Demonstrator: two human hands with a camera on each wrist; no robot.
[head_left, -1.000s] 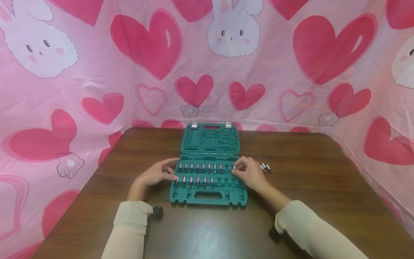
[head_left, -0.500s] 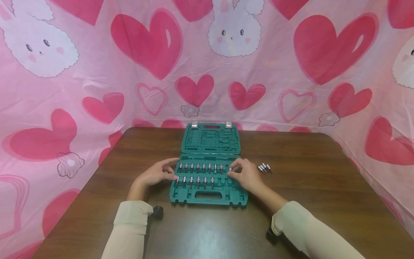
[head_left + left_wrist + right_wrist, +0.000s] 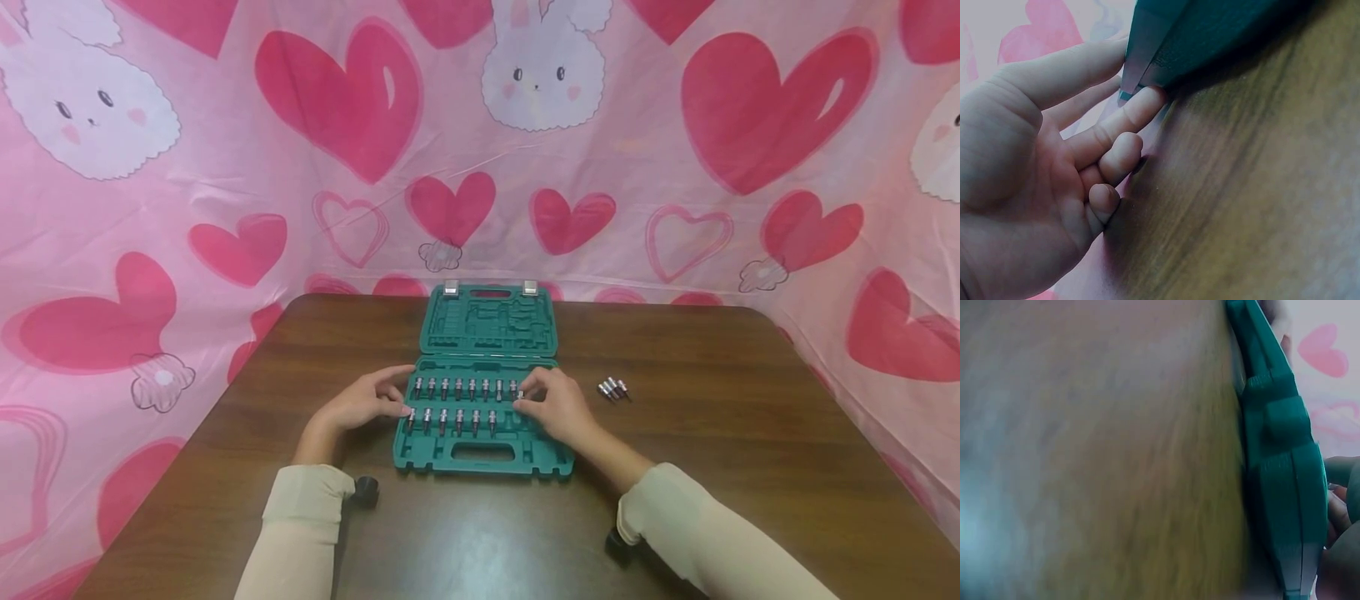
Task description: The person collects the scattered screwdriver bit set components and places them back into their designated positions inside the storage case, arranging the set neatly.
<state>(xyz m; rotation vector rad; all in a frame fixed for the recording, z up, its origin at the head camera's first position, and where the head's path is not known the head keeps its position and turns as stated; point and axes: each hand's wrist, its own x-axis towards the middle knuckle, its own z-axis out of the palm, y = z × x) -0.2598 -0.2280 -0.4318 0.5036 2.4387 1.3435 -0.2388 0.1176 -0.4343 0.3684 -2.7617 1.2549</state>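
Observation:
A green toolbox-style case (image 3: 483,433) lies unfolded on the table, two rows of chrome bit sockets (image 3: 459,388) standing in its near half. My right hand (image 3: 558,408) pinches a bit socket (image 3: 521,395) between thumb and fingers, over the back row just right of the last seated one. In the right wrist view, the case's edge (image 3: 1291,494) mostly covers the fingers. My left hand (image 3: 367,400) rests at the case's left edge, index finger reaching the back and thumb by the front row. Its loosely bent fingers touch the case's side wall (image 3: 1154,50) in the left wrist view.
Several loose bit sockets (image 3: 615,388) lie together on the wooden table (image 3: 697,392), right of the case. The moulded lid (image 3: 489,321) lies folded back behind the tray. A pink heart-patterned cloth (image 3: 480,150) hangs beyond the table.
My right hand has moved left across the back row with the pinched bit socket, from the case's right side to beside the last seated one. My left hand stays put.

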